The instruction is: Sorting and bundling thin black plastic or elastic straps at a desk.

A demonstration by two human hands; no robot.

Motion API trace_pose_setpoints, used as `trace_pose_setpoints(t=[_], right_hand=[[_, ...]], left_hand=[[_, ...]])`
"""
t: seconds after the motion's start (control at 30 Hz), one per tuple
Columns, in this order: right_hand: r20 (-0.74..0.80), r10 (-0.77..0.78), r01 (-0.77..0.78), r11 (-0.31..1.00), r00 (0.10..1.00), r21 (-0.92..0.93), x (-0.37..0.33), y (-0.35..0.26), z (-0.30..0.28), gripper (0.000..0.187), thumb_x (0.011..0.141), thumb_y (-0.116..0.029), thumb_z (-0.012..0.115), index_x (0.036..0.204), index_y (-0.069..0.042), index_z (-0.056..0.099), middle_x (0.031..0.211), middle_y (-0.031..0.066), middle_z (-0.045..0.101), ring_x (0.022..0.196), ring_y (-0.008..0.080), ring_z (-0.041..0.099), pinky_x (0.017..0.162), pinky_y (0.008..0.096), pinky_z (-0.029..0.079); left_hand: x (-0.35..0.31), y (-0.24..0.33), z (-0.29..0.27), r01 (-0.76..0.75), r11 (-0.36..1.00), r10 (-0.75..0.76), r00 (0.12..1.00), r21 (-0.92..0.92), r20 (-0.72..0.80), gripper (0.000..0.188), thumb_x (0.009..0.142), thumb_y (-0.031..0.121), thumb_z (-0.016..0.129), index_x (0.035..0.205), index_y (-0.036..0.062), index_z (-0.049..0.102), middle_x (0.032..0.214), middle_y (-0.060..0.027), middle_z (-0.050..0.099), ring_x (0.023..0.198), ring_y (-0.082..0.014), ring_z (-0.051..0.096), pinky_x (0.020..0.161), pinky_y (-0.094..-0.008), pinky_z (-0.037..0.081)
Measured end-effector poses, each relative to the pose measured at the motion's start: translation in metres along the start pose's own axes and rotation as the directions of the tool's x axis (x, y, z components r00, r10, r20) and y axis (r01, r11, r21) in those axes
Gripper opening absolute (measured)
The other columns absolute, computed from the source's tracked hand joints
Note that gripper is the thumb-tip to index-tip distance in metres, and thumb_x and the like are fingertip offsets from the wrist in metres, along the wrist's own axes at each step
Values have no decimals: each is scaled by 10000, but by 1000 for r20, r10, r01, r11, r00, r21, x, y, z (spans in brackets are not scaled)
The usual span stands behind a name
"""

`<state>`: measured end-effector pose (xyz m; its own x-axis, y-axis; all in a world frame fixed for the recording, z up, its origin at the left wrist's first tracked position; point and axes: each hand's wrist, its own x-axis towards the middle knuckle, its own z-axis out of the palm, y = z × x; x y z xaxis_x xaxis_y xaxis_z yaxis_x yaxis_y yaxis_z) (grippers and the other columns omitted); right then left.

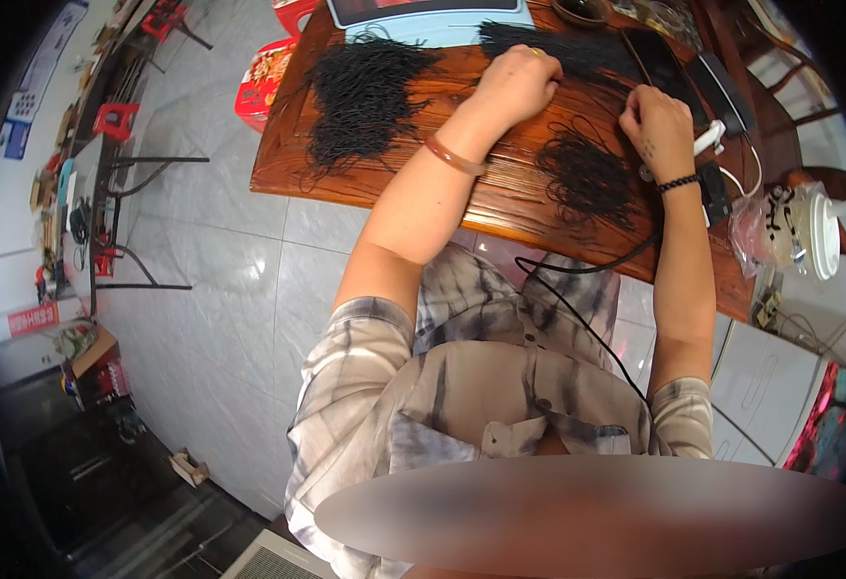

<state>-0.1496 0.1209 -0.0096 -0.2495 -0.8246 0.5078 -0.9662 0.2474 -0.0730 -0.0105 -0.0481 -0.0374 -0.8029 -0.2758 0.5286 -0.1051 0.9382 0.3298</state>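
At the table's far edge, my left hand [519, 85] rests with fingers curled against a bundle of thin black cords [587, 56]. Its fingertips are turned away, so what they pinch is hidden. My right hand [659, 130] is closed too, thumb and fingers drawn together beside a dark flat device [662, 66]; nothing clear shows between them. Between my forearms lies a loose, looped pile of black cords [587, 176]. A larger heap of black cords [360, 96] spreads to the left of my left hand.
The wooden table [283, 154] carries a light-blue-framed panel [461, 34] at the back. Red boxes [263, 82] stand off its left edge. At right are a white plug [710, 137], a bagged white-lidded cup [817, 232] and drawers [765, 381]. A black cable [587, 265] hangs over the front edge.
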Motion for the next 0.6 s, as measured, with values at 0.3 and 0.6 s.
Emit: trace_pose_setpoints(t=[0.3,0.6], right_hand=[[-25,129,-120,963,991,243,2,-11,-12,80,765,-63,579,823,-21,542,810,135,593,741,317,583,652,368,457],[-19,158,-101,712,987,695,4,-30,-16,116,768,-6,636,857,15,563,816,65,593,725,116,594,655,224,484]], left_hand=[[3,30,-6,-35,947,-2,994,-319,-113,216,749,132,639,954,66,619,864,-101,624,765,-258,606,674,-326,487],[1,42,-5,-71,878,41,997,-473,-73,276,737,111,659,1005,62,611,875,-116,639,775,-247,625,671,-315,496]])
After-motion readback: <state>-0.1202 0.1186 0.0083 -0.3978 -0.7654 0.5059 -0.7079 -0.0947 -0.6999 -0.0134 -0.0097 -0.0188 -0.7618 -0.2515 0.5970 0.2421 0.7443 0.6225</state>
